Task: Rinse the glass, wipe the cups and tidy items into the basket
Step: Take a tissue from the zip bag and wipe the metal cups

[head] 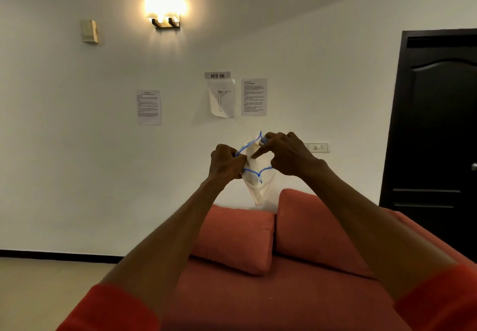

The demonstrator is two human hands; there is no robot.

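I hold a clear plastic zip bag (258, 188) with a blue seal strip up in front of me, at arm's length. My left hand (224, 161) grips the left side of its mouth. On the right side of the mouth, the fingers of my right hand (286, 153) pinch the blue strip. The mouth is pulled apart between them. The bag hangs down pointed, with something pale inside that I cannot make out. No glass, cups or basket are in view.
An orange sofa (284, 292) with two cushions (237, 237) stands below my arms against a white wall with taped paper sheets (222, 98). A lit wall lamp (165, 7) hangs above. A dark door (438, 129) is at the right.
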